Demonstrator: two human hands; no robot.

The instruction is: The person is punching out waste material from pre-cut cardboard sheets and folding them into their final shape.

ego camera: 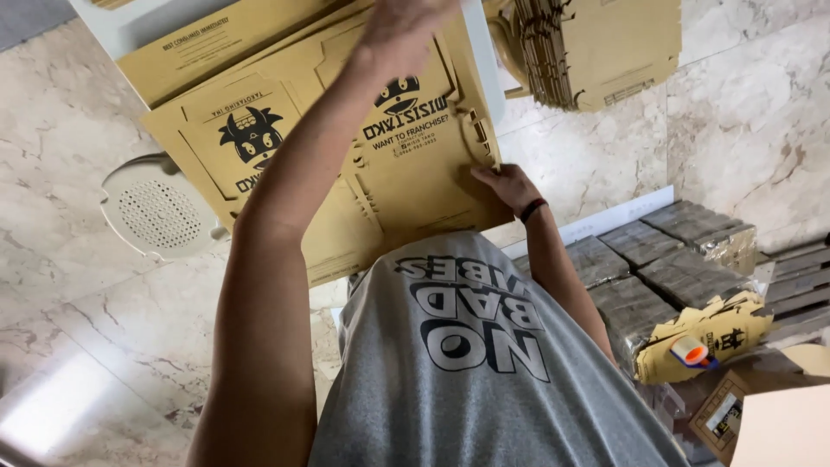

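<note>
Head view, looking down over a grey printed shirt. Both arms are reaching forward onto a flat brown box blank that is lying tilted across a white table.

Left hand: it is pressing on the far part of the blank, near the top edge of the picture. Motion blur and the frame edge are cutting it off, so whether the fingers are spread or curled cannot be told. The left forearm is running diagonally across the blank, covering part of its black print.

Right hand: it is sitting at the blank's near right corner, fingers bent and pinching the cut edge there, thumb side toward the card. A dark band is circling the wrist just behind the hand.

Under the blank, toward the left hand, a second blank is showing. Left of both hands, well apart, a white perforated stool seat is standing on the marble floor.

Beyond the right hand, a stack of blanks is standing on edge. To the right of the right arm, wrapped bundles of card are lying in rows; nearer, a crumpled brown bag with an orange and white roll on it.
</note>
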